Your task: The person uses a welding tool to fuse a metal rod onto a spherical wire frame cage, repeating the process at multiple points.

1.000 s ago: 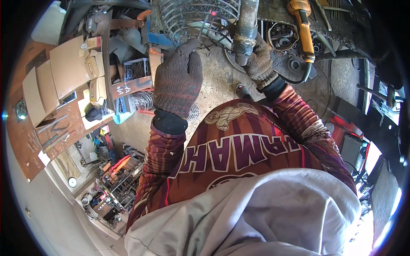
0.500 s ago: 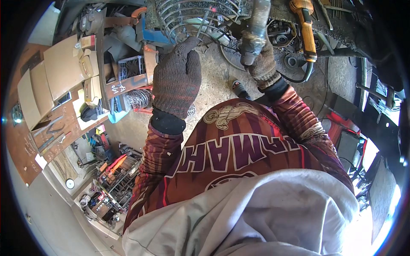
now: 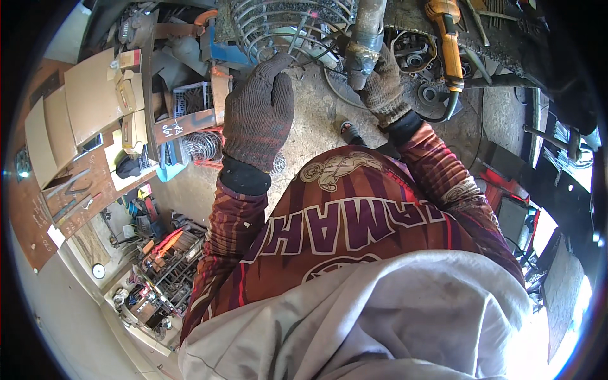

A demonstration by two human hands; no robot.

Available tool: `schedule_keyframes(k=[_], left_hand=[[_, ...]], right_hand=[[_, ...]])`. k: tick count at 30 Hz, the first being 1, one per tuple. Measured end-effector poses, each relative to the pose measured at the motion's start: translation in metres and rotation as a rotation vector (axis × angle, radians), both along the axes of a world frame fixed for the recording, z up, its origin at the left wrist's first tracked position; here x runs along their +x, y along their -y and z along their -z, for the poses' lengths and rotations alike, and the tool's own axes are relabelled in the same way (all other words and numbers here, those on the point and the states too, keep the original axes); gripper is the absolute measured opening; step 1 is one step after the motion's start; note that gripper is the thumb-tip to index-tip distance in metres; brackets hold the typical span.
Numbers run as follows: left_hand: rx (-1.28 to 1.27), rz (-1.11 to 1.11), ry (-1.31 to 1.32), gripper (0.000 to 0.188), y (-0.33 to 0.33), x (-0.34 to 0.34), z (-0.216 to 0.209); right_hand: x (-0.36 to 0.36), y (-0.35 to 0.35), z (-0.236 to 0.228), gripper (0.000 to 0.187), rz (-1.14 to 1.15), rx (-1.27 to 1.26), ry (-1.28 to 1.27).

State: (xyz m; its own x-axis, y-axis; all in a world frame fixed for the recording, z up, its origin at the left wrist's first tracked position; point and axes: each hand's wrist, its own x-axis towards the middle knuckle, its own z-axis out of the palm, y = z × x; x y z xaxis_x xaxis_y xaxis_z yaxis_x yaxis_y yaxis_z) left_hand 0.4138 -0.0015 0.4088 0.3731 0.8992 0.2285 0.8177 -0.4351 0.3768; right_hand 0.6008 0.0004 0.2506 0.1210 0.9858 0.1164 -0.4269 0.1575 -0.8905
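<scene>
Handling a wire frame (image 3: 288, 26) at the workbench's (image 3: 408, 14) near edge, apparently a positioning step, next calling for steadiness, with left hand (image 3: 259, 114) at its lowest coils, right hand (image 3: 384, 85) partly behind a taped cylinder (image 3: 365, 44); impossible to tell either grip. Near that edge, a container (image 3: 394, 45) of metal rings (image 3: 415, 61); leftward, a white crate (image 3: 180, 101) with dark contents.
</scene>
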Motion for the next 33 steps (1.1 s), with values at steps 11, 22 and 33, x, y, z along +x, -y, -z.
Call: schedule_keyframes(k=[11,22,33], left_hand=[[-0.094,-0.076,0.078,0.023,0.003,0.001,-0.001],[0.056,0.05,0.052,0.023,0.0,0.003,-0.003],[0.001,0.031,0.092,0.022,0.001,0.002,-0.002]], right_hand=[[0.032,0.048,-0.017,0.029,-0.115,-0.128,-0.074],[0.031,0.077,-0.003,0.042,-0.244,-0.344,-0.052],[0.019,0.055,0.023,0.056,-0.054,-0.22,-0.081]])
